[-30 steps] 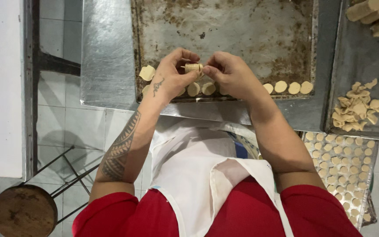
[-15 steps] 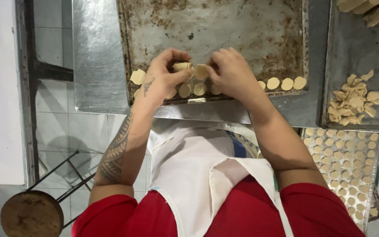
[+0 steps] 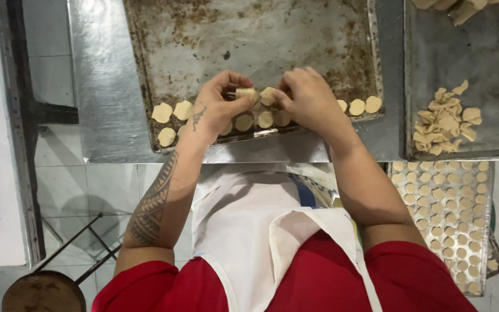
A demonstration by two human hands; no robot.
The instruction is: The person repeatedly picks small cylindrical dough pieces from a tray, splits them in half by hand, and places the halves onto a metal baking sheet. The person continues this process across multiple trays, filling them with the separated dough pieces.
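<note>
Two hands, two baking trays, one heap of dough scraps, one round stool

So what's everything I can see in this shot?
dough roll: one, pale yellow, pinched between both hands
dough discs: about a dozen showing, pale yellow, in rows along the near edge of the baking tray
baking tray: one, stained grey metal, on the steel table
dough scraps: one heap, pale yellow, on the second tray at the right
lower tray: one, filled with rows of pale discs, below the table at the right
stool: one, round brown seat, bottom left
apron: one, white, over a red shirt
left hand: on the roll
right hand: on the roll
</note>
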